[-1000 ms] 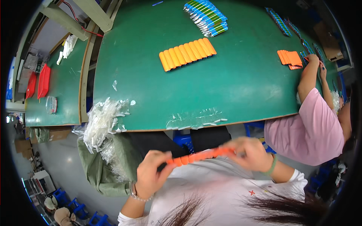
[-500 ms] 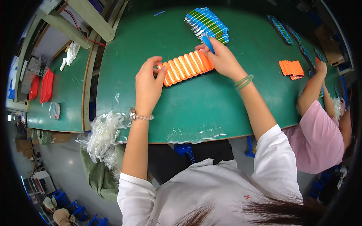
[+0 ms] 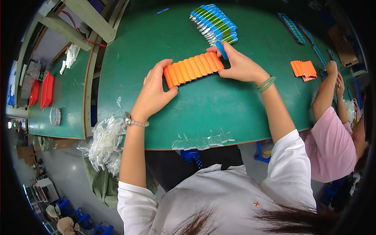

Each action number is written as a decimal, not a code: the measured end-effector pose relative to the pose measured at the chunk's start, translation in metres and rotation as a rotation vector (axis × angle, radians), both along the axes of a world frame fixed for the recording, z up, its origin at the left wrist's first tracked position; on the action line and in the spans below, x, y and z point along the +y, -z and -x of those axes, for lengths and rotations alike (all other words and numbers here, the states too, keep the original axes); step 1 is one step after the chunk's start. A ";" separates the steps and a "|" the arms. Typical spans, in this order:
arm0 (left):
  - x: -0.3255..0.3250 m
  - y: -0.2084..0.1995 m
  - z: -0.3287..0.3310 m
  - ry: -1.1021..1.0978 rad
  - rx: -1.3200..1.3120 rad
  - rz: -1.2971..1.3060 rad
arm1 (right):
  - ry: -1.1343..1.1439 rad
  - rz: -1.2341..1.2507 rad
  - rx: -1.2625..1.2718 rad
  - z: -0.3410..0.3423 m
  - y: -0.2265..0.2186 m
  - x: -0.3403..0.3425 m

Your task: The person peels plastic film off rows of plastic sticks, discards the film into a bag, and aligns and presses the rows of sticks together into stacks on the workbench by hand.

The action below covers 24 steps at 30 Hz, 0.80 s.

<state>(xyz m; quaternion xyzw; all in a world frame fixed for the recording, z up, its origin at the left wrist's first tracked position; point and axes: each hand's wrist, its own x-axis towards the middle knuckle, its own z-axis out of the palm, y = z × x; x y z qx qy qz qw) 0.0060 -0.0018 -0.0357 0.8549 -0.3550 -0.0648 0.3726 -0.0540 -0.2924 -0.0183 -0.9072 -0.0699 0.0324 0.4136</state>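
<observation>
A side-by-side row of orange, round-ended strips [image 3: 192,69] is at the middle of the green table, with dark blue showing along its lower edge. My left hand [image 3: 156,87] is curled round the row's left end, fingers at the far corner and thumb at the near one. At the right end, my right hand [image 3: 239,64] presses the row with fingertips and thumb. That same hand has a slim blue piece [image 3: 221,50] tucked in its fingers; its kind is not clear. Just beyond lies a stack of blue-and-green striped packs [image 3: 214,24] with clear ends.
Clear plastic sleeves [image 3: 105,143] are heaped at the table's near left edge, others [image 3: 203,141] along the front. On the right lie orange strips [image 3: 303,70] and blue strips [image 3: 291,28], beside a co-worker's arm [image 3: 326,88]. Red baskets [image 3: 47,89] stand on the left table.
The orange row has tilted and lost its bright glare. My left hand has turned, its thumb sliding to the near corner. My right hand has shifted slightly right, thumb now against the row's end.
</observation>
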 end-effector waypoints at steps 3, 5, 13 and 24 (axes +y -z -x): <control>-0.005 -0.004 0.001 0.013 -0.089 -0.062 | 0.000 0.069 -0.023 0.001 -0.002 -0.007; -0.008 -0.008 0.002 0.021 -0.130 -0.098 | -0.007 0.063 -0.030 0.000 0.002 -0.008; -0.015 -0.015 0.004 -0.034 -0.200 -0.249 | 0.030 0.129 -0.043 -0.001 0.007 -0.004; 0.003 -0.028 0.015 0.063 -0.117 -0.041 | 0.080 0.170 0.078 0.013 0.014 0.000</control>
